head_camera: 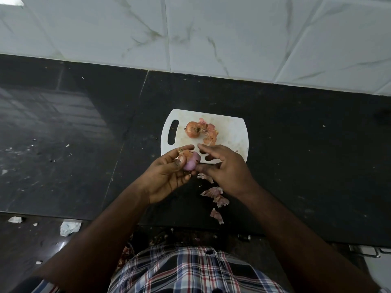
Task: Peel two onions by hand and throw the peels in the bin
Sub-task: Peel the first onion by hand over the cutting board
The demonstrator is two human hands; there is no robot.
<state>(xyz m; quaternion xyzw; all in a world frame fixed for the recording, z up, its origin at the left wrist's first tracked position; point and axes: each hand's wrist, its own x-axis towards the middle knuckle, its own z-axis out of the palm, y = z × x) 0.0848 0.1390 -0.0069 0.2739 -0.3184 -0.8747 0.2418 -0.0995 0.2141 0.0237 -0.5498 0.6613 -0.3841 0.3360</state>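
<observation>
Dim, soft light; glare on the dark counter (63, 106), edges perhaps warped.

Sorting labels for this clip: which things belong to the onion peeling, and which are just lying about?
Job: held onion, left hand, right hand, second onion, board peels, counter peels, cutting board.
Lying about: crumpled paper, white scraps.
</observation>
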